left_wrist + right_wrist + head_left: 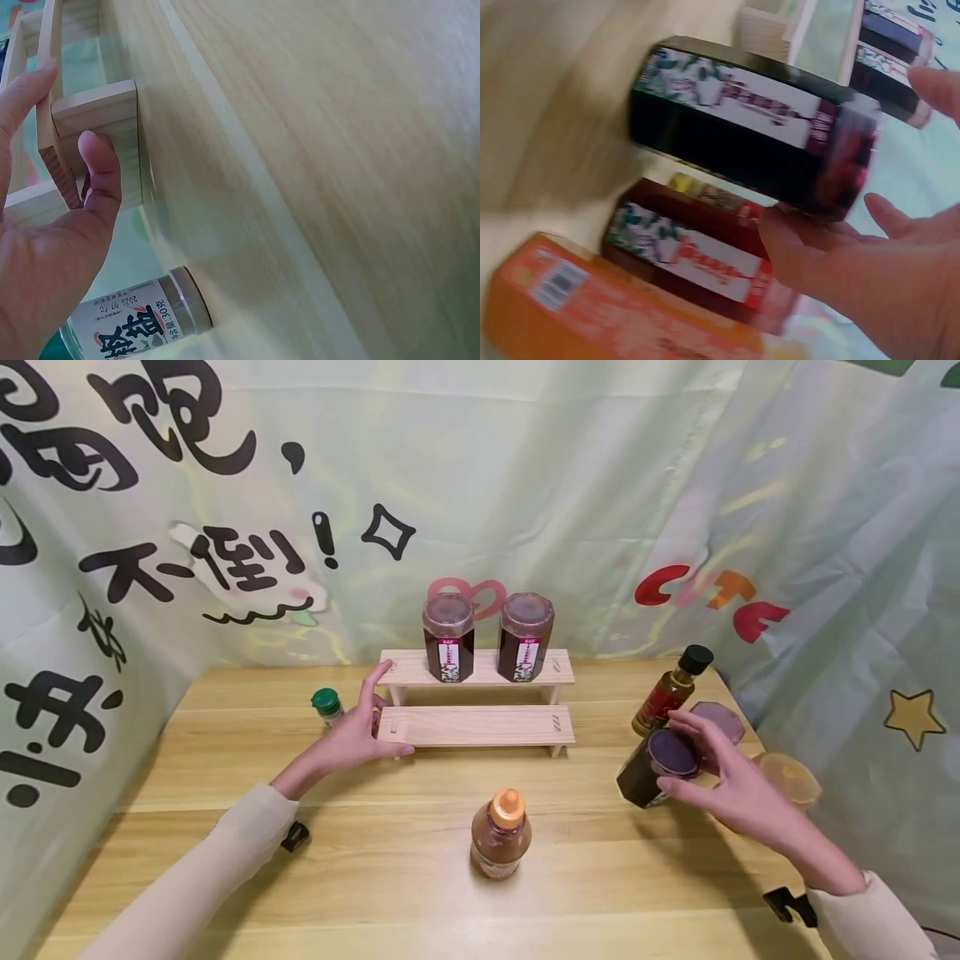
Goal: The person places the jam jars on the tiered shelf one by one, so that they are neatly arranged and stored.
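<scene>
My left hand (pixel 348 735) holds the left end of a two-step wooden rack (pixel 476 725), thumb by the lower board's front and a finger up by the upper board. In the left wrist view the fingers (pixel 101 169) bend around the board's end. My right hand (pixel 738 781) is spread around a dark jar (pixel 647 772) with a purple lid. In the right wrist view its fingers (pixel 795 247) lie along one side of this jar, and the thumb (pixel 937 90) stands off from the lid end. Two similar dark jars (pixel 448 643) (pixel 527 643) stand on the upper step.
A brown bottle with an orange cap (pixel 501 835) stands at front centre. Behind the right hand are a black-capped bottle (pixel 667 693), a red-labelled jar (pixel 697 255) and an orange jar (pixel 607 300). A green-capped shaker (pixel 327 703) stands left of the rack. Printed cloth (pixel 525 485) backs the table.
</scene>
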Action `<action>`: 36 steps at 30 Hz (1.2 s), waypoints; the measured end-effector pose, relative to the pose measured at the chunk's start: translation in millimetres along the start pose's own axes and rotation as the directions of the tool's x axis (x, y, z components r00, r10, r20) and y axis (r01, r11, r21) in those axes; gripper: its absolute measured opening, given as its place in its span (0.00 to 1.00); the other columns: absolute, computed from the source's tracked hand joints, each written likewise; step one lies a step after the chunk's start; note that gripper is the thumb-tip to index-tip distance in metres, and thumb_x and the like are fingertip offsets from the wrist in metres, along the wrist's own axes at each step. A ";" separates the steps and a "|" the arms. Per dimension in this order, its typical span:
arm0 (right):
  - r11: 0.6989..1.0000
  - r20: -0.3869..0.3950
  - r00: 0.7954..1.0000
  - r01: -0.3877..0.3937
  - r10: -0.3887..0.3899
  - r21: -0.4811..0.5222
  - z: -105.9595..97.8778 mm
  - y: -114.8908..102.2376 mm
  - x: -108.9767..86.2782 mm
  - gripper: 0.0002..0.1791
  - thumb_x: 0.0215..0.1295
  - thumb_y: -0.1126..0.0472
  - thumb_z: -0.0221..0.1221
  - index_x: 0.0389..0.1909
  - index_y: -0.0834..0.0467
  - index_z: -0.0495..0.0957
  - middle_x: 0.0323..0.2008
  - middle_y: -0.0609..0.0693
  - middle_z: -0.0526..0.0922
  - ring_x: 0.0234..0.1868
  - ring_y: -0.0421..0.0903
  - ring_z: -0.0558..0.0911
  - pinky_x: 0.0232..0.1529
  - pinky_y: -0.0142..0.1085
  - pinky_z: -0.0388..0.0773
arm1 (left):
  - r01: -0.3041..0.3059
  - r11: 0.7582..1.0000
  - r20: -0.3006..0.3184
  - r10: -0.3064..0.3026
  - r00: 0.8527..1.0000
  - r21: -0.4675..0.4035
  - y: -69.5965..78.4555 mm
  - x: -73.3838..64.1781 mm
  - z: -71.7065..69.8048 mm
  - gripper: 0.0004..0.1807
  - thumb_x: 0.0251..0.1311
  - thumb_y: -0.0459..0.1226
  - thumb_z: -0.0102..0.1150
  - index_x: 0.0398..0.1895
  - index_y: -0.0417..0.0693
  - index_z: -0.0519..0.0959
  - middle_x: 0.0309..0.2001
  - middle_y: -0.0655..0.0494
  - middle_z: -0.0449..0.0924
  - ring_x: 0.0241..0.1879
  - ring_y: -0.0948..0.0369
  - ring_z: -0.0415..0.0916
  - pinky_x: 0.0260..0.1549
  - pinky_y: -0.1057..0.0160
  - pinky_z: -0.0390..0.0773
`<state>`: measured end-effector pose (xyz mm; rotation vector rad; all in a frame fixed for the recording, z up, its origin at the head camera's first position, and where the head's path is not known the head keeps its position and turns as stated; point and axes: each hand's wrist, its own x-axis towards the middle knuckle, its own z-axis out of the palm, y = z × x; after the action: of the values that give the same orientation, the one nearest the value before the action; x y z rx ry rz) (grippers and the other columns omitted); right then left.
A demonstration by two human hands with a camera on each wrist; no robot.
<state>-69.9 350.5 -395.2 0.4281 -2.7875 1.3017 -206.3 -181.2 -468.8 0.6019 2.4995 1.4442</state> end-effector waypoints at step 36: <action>0.972 -0.208 0.978 -0.050 0.001 -0.231 33.5 9.9 -1.6 0.53 0.50 0.55 0.87 0.76 0.53 0.69 0.52 0.56 0.86 0.44 0.40 0.85 0.39 0.30 0.82 | -0.020 0.997 0.059 0.025 0.998 -0.075 3.8 -1.9 -9.2 0.78 0.53 0.28 0.86 0.89 0.77 0.33 0.59 0.33 0.69 0.36 0.47 0.81 0.19 0.46 0.86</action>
<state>-68.1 331.5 -424.5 0.2305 -2.7311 0.9398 -206.9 -187.5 -461.0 0.6521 2.3891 1.4969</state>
